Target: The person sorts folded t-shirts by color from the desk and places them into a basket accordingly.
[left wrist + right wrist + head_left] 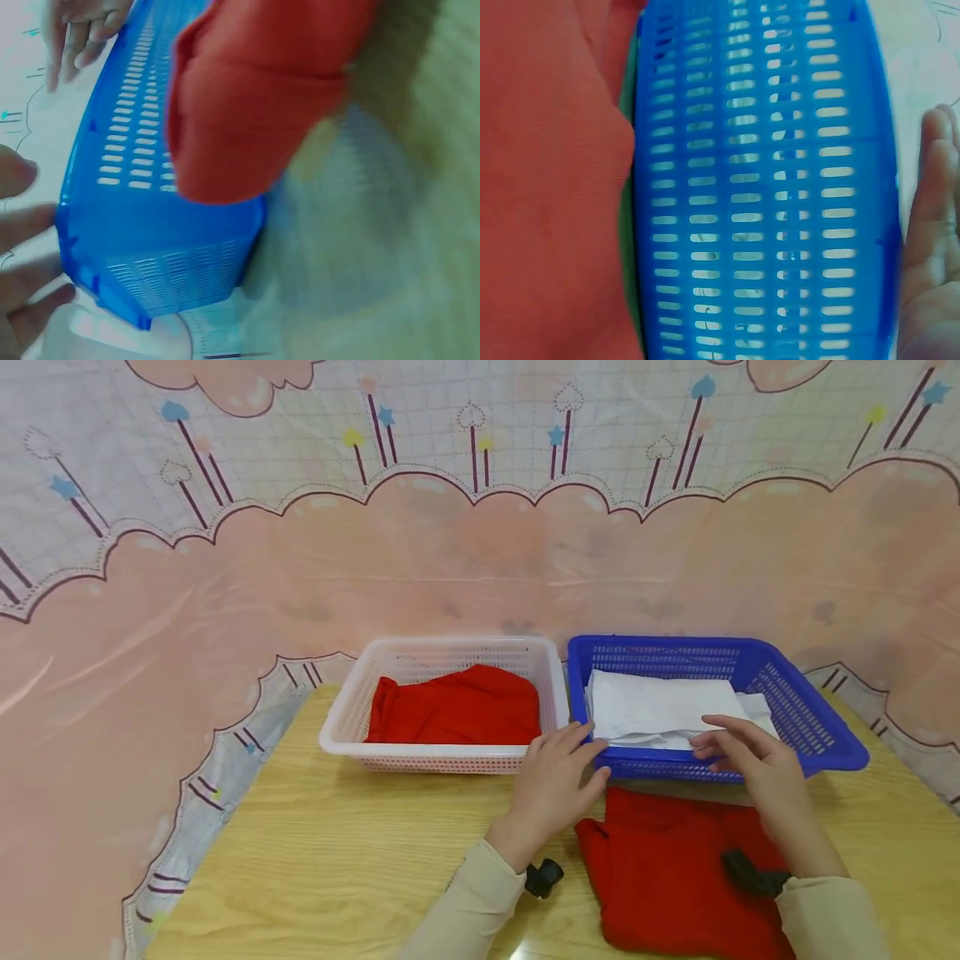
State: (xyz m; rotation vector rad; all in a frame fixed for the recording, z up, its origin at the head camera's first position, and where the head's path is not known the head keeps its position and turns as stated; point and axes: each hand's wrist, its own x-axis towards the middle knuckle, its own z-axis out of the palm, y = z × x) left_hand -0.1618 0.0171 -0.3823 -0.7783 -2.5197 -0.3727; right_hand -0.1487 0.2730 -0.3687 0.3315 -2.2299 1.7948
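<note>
My left hand (551, 785) has its fingers spread at the front left corner of a blue basket (813, 710). In the left wrist view, the fingers (30, 270) lie right by the basket's rim; whether they press it I cannot tell. My right hand (757, 768) hovers at the front rim with loosely bent fingers and nothing between them. White folded cloth (660, 706) lies inside the blue basket. Below both hands, a folded red cloth (675, 868) is spread on the table in front of the basket, partly covered by the right forearm.
A white basket (348, 718) holding another red cloth (465, 706) stands left of the blue one. Both baskets sit at the back of the wooden table (322, 860), before a patterned curtain (337, 577). Black wrist camera mounts (547, 877) stick out from the wrists.
</note>
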